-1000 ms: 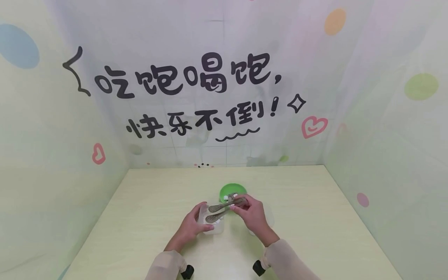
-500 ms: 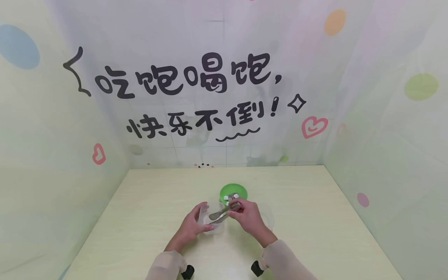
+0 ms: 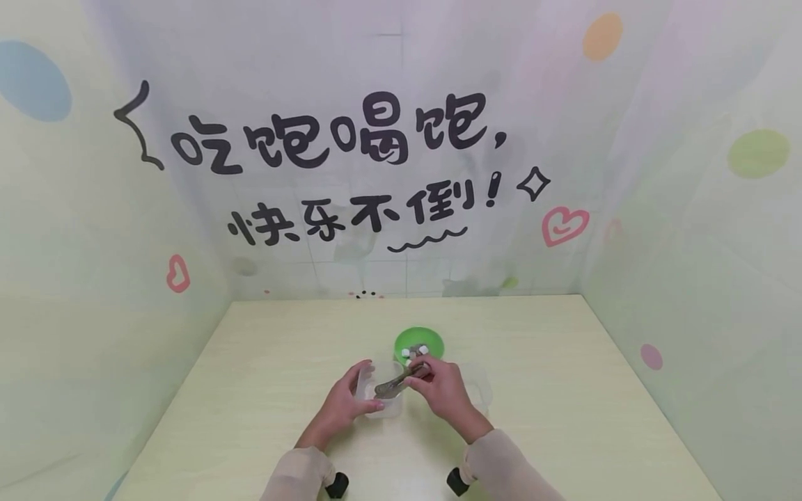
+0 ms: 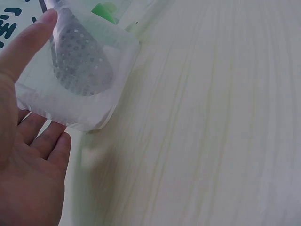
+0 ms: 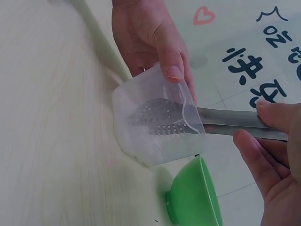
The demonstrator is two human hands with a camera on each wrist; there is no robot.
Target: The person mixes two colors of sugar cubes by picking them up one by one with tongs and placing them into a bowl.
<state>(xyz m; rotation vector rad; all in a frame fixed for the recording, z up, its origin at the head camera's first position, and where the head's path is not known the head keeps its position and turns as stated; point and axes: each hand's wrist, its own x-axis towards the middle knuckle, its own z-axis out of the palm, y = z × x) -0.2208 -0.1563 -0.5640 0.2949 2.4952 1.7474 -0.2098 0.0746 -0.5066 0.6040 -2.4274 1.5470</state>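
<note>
My left hand [image 3: 339, 405] holds a small clear plastic container [image 3: 390, 412] from its left side. Its thumb lies at the near rim, with the other fingers around the far side. In my right hand [image 3: 447, 395] are metal food tongs [image 5: 230, 122] with perforated, spoon-shaped heads, pinched between thumb and fingers. The tong heads [image 4: 80, 56] reach down inside the container and lie close together; I cannot tell whether a piece is between them. Just behind sits a green bowl [image 3: 418, 336] with several small white cubes [image 3: 423, 350] and greyish pieces, partly covered by the right hand.
A clear plastic lid [image 3: 481, 390] lies on the table right of my right hand, partly hidden by it. The pale wooden table [image 3: 282, 348] meets printed fabric walls at the back and both sides.
The tong heads, spread apart over the container a second ago, have come together and dipped into it. My right hand has shifted slightly left and down; the left hand keeps its place.
</note>
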